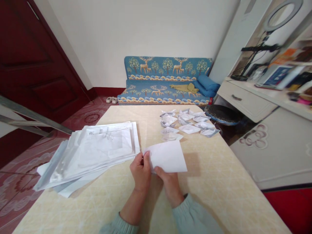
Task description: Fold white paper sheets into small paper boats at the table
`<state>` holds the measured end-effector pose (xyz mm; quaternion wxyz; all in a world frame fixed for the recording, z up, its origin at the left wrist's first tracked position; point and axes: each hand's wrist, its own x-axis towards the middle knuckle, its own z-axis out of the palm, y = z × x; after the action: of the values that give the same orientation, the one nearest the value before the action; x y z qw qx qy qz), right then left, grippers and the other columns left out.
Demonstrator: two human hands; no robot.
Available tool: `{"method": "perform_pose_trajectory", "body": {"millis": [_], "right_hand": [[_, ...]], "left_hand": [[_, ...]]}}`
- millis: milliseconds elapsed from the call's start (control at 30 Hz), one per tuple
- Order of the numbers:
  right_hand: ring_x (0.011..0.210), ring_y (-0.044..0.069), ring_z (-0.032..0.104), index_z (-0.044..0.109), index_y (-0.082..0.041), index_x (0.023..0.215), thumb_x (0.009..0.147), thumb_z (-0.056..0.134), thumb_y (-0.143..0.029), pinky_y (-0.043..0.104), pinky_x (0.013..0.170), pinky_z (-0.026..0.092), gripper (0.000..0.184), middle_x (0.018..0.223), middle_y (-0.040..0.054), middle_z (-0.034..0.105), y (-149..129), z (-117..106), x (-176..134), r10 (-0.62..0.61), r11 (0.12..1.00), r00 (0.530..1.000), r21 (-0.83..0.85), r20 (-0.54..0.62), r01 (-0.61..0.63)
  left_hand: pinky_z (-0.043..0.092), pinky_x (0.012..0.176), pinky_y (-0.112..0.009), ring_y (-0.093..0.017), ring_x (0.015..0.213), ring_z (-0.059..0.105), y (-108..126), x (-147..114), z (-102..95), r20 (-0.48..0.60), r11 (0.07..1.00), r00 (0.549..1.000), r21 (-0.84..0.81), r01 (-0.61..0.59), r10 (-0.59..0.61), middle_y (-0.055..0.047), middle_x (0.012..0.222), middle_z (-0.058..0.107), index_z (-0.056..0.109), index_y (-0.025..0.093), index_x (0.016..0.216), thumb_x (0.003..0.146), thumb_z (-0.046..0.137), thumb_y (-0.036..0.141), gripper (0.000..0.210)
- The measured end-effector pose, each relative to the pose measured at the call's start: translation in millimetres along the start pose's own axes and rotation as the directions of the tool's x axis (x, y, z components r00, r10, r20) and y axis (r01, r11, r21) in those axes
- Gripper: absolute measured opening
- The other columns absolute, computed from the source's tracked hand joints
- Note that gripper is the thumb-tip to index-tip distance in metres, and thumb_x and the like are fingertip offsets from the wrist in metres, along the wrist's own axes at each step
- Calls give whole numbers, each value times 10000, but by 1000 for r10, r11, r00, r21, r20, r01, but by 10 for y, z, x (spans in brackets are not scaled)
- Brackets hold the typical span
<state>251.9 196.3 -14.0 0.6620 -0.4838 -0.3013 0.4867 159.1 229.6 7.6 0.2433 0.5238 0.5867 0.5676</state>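
A white sheet of paper [168,156], seemingly folded, is held between both hands above the middle of the table. My left hand [141,169] pinches its left edge, thumb on top. Along the lower edge, my right hand [168,182] grips the same paper with its thumb on top and the fingers hidden underneath. Just beyond it, several folded paper boats [189,129] stand in rows on the table. To the left lies a stack of papers and clear plastic sleeves [107,143].
The table [195,201] has a pale patterned cover. Behind it stands a blue sofa [158,87] with a yellowish cloth [185,87]. A white cabinet [275,146] with a cluttered top is on the right. Metal bars [36,113] rise at the left.
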Motion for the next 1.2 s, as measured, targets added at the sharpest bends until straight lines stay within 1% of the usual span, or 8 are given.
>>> {"method": "perform_pose_trajectory", "body": {"millis": [167,300,400,667,833,967,1067,1200], "right_hand": [[971,236,618,620,-204,1104,665,731,-291,411,870,500,462,997,54,690,-19,127,-102,5,995,998,95,-60,1],[684,190,625,632,-165,998,680,724,-309,302,578,523,361,778,43,688,-44,47,-41,-11,996,982,84,-189,28],[404,94,437,619,-149,737,654,746,-329,216,354,334,235,525,-20,565,-58,-56,47,-11,998,974,53,-224,23],[390,47,306,514,-173,603,699,710,-387,175,391,281,305,435,-101,331,-206,-380,295,-117,970,919,158,-376,188],[549,107,507,623,-159,873,759,578,-561,216,491,406,420,680,7,591,-365,-494,330,-16,991,997,129,-69,25],[477,106,472,613,-125,678,609,754,-461,197,417,317,371,548,-2,560,-432,-566,326,175,967,976,-206,128,-146],[416,76,403,586,-117,564,592,758,-461,187,385,234,386,466,-18,504,-444,-609,335,211,934,963,-325,165,-149],[428,88,428,642,-110,633,611,749,-431,194,391,273,339,496,-12,544,-407,-600,342,140,954,986,-278,88,-111]], "left_hand": [[263,489,-203,-89,516,310,68,-104,76,61,997,998,-61,37,-33,57,517,293,381,178,549,829,518,360,361],[280,493,-198,-89,523,323,60,-46,56,38,996,997,-55,64,-62,54,525,332,433,173,571,835,511,354,329],[273,479,-198,-89,515,313,28,18,26,14,994,996,-54,92,-91,53,523,347,478,168,591,831,516,356,307],[299,490,-190,-89,526,343,-168,176,-78,-44,989,990,-63,134,-137,46,528,374,514,154,600,820,520,399,329],[283,478,-190,-84,520,355,-215,208,-82,172,996,982,1,84,-83,37,538,419,570,140,637,809,538,406,319],[276,477,-189,-77,510,363,-205,193,-48,418,999,908,-15,31,-22,34,526,435,587,132,590,792,565,399,335],[320,505,-189,-92,549,435,-227,209,-50,405,993,911,-49,107,-78,16,574,534,657,131,673,777,583,404,301],[322,472,-177,-68,481,416,-274,282,-68,201,937,954,-227,266,-222,37,525,509,649,131,698,740,628,426,300]]}}
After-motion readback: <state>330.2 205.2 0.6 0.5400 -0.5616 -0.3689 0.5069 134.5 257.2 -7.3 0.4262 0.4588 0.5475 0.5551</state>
